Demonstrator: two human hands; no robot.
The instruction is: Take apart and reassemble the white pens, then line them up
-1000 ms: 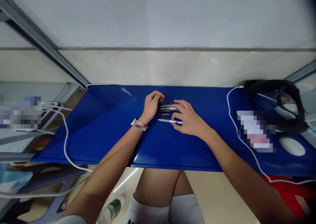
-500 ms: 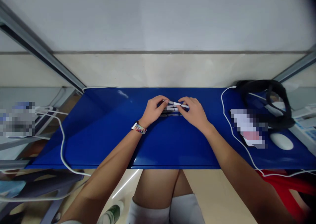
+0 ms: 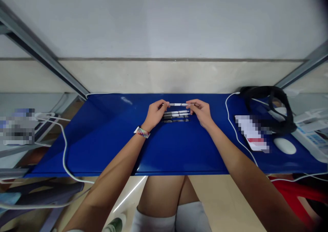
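A white pen [image 3: 178,104] with a grey end lies level between my two hands, above the row of pens. My left hand [image 3: 155,113] pinches its left end between thumb and fingers. At the other end, my right hand [image 3: 201,112] grips it the same way. Just below, several white pens [image 3: 176,114] lie side by side on the blue table [image 3: 176,143]. A dark, see-through pen [image 3: 176,120] lies nearest me in that row. My left wrist wears a colourful woven band [image 3: 142,132].
On the right are a black headset [image 3: 289,105], a phone with a blurred screen [image 3: 252,134] and a white computer mouse [image 3: 285,146]. White cables [image 3: 64,143] run along both sides of the table. A wall [image 3: 176,75] stands behind it.
The white pen has gone from slanted to level and now sits farther back, clear of the other pens. My hands have moved apart slightly, showing more of the row.
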